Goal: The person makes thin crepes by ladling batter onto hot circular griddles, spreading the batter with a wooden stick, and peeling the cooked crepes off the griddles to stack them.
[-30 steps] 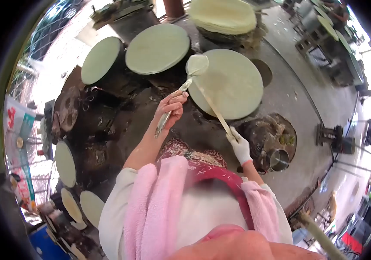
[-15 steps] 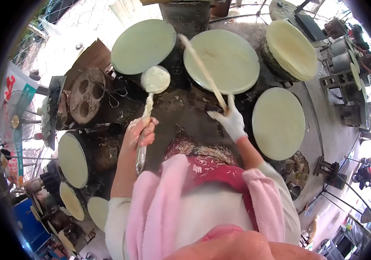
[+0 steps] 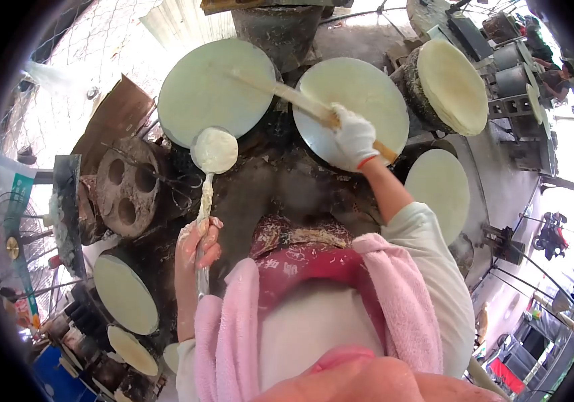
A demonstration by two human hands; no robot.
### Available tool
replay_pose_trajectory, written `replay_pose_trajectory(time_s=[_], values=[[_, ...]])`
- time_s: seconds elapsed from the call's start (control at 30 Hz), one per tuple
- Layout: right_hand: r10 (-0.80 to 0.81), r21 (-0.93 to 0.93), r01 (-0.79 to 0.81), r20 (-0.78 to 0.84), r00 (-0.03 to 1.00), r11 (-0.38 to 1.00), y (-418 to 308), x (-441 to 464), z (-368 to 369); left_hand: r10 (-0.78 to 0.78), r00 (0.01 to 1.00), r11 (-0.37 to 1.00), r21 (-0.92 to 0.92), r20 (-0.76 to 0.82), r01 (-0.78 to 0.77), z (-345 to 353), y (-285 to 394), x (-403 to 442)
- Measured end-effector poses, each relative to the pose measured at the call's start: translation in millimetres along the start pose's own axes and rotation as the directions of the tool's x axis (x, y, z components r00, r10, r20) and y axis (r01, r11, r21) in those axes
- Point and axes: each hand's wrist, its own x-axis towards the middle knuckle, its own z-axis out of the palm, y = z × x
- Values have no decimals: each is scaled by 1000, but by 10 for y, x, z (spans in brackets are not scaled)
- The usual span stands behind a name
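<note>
My left hand (image 3: 198, 246) is wrapped round the handle of a ladle (image 3: 205, 204), whose bowl holds a lump of pale batter (image 3: 217, 150). The bowl overlaps the lower edge of a round griddle covered in pale green batter (image 3: 200, 80). My right hand (image 3: 354, 136), in a white glove, grips a long wooden stick (image 3: 294, 96). The stick's far end lies over that same griddle, and its near end crosses a second batter-covered griddle (image 3: 361, 87) beneath my gloved hand.
A stack of pale round sheets (image 3: 454, 87) stands at the upper right, above another coated griddle (image 3: 438, 191). At left are a stove block with holes (image 3: 126, 187) and one more griddle (image 3: 125, 295). People are at the far right.
The stick has swung left onto the left griddle, and my gloved hand has moved up over the second one. My left hand and the ladle have shifted down and left.
</note>
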Motion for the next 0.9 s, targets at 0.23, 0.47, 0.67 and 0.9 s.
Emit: replay_pose_trajectory(time_s=[0.23,0.47,0.67,0.9], values=[[-38,54,40,-51,998,998,774,972,-1354,-12,999,1000,-4,30,13,448,66,208],[-105,56,113,-131,986,992,1814,2157,-2381,-7,996,999,-43,87,10,1039,9,566],[434,657,-159,-280,856,737,3231,2117,-3289,8,994,1000,19,110,-10,1650,14,859],[792,942,-124,-185,582,311,4644,697,-2331,-34,989,995,101,144,19,2206,42,1129]])
